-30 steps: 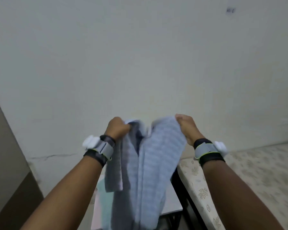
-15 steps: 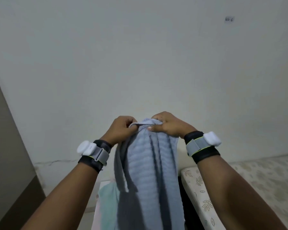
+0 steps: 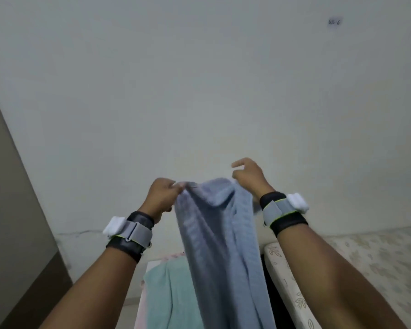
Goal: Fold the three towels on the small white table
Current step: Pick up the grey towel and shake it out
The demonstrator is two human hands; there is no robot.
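pale wall (image 3: pixel 199 79); ribbed blue towel (image 3: pixel 214 245), limp between left hand (image 3: pixel 163 195) and right hand (image 3: pixel 248 176)

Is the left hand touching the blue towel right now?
Touching. The head view shows the left hand pinching the top edge of the blue towel, which hangs down from that grip.

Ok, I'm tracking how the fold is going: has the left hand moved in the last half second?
Yes. The left hand, gripping the blue towel, has dropped slightly and shifted left, nearer the wall crack.
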